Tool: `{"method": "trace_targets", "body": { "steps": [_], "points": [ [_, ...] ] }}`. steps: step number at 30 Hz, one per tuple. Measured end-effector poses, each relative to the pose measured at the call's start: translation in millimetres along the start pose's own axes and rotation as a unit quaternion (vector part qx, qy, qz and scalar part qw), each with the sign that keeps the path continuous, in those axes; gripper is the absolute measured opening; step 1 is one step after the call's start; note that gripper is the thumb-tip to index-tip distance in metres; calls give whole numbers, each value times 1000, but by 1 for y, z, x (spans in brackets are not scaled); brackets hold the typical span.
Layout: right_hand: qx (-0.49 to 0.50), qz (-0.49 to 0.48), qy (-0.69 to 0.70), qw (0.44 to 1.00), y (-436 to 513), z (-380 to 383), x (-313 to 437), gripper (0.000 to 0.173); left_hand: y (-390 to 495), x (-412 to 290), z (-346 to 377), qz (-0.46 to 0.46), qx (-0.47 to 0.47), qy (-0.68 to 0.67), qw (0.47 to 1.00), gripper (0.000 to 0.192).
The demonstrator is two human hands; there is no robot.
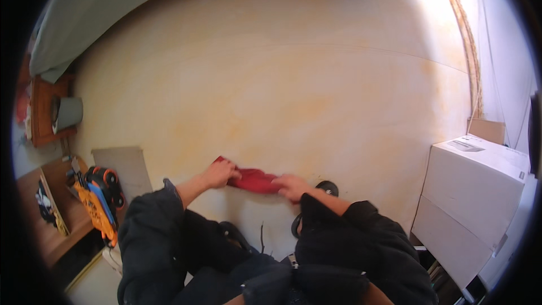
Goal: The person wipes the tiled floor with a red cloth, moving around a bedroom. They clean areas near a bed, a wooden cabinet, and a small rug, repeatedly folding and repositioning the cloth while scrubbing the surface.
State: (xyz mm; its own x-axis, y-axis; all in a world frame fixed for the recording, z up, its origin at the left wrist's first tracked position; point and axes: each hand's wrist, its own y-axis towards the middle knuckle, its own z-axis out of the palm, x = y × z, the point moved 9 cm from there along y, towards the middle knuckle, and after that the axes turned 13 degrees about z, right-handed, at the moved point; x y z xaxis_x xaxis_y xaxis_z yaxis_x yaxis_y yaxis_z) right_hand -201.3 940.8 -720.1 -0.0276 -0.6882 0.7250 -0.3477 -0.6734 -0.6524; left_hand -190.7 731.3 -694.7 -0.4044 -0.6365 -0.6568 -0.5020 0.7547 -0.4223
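Observation:
A red cloth item [256, 181] is stretched sideways between my two hands in front of my legs, above the pale floor. My left hand [221, 173] grips its left end, and a small dark-red corner pokes up beyond the fingers. At the other end, my right hand [292, 186] pinches the cloth, with a bit of red showing below the palm. Its middle looks gathered into folds and slightly blurred. What kind of garment or cloth it is, I cannot tell.
White cardboard boxes [470, 203] are stacked at right. Black wheels [327, 188] sit just beyond my right hand. At left are an orange wheeled toy [95, 207], a wooden shelf [72, 220] and a grey bin [70, 114]. A draped grey sheet [106, 4] hangs at the upper left.

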Motion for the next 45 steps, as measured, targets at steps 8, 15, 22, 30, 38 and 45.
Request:
{"method": "trace_targets", "body": {
  "steps": [8,15,22,30,38,45],
  "points": [
    [-191,-7,-168,967,-11,-163,54,51,60,28,-175,-15,-166,11,986,46],
    [-400,113,-228,880,21,-89,50,56,44,34,-82,-17,-303,190,934,49],
    [-280,0,-221,934,48,136,122,56,-185,12,101,-144,-333,152,919,60],
    [67,-63,-160,983,76,279,173,43,-338,-42,193,-297,-382,-75,872,39],
    [-193,29,-242,951,119,52,180,62,-213,78,-5,-160,-446,63,879,39],
    [-313,-14,-433,845,105,152,179,60,-233,53,89,-223,-443,114,861,57]
  ]
}}
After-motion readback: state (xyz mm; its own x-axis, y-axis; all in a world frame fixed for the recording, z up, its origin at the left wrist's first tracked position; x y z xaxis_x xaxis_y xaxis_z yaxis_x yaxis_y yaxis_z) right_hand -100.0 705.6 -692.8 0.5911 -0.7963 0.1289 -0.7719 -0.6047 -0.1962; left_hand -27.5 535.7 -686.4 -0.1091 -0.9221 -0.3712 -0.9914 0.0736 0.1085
